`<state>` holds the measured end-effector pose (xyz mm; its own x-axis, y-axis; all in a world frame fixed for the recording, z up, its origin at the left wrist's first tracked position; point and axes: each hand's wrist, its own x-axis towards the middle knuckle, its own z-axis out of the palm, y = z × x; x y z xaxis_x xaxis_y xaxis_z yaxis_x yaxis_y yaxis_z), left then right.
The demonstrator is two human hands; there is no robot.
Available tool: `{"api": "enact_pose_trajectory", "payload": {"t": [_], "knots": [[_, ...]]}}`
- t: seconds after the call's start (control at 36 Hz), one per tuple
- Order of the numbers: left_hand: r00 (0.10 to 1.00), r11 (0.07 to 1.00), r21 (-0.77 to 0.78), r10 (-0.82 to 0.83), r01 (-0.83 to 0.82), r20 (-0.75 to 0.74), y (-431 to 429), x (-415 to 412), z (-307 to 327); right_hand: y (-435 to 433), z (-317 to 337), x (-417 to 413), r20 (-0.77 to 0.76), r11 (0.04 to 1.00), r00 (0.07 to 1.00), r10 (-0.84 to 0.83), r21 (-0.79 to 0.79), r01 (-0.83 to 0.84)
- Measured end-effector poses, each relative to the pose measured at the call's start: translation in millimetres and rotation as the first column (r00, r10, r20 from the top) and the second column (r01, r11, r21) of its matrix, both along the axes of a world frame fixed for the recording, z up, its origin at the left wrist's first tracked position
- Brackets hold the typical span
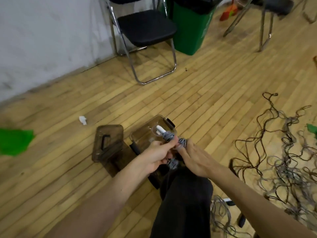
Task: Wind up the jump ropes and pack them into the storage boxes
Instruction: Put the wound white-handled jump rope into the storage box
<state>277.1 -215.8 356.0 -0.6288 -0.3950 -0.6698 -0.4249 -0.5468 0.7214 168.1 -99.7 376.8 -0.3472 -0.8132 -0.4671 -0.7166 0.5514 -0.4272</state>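
The wooden floor (197,93) carries everything. On its right side sprawls a loose tangle of ropes (283,152), not yet wound. In the middle, just beyond the person's knee, stands the open storage box (142,134), and its lid (108,141) lies just beside it to the left.

Both grips meet above the box's near edge. The left grip (154,157) is clamped around the wound rope bundle (171,137), its fingers curled over the grey turns. The right grip (195,158) lays fairly straight fingers against the windings from the other side. Whether its thumb pinches underneath I cannot tell.

The bundle's long axis runs from the white handle (160,129), which points away over the box's opening, back towards the knee. The box therefore lies directly below and slightly ahead of the bundle, on the left grip's side. That hand is probably the one to lower it in, handle end first.
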Motion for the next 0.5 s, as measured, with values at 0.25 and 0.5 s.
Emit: {"api": "enact_pose_trajectory", "payload": {"t": [0.25, 0.5], "knots": [[0.972, 0.973, 0.022, 0.226, -0.228, 0.072, -53, -9, -108, -102, -121, -22, 0.377, 0.941, 0.863, -0.336, 0.171, 0.291], [0.909, 0.919, 0.095, 0.356, -0.382, 0.215, -123, -51, -210, -178, -227, -63, 0.441, 0.972, 0.877, -0.194, 0.207, 0.11]]}}
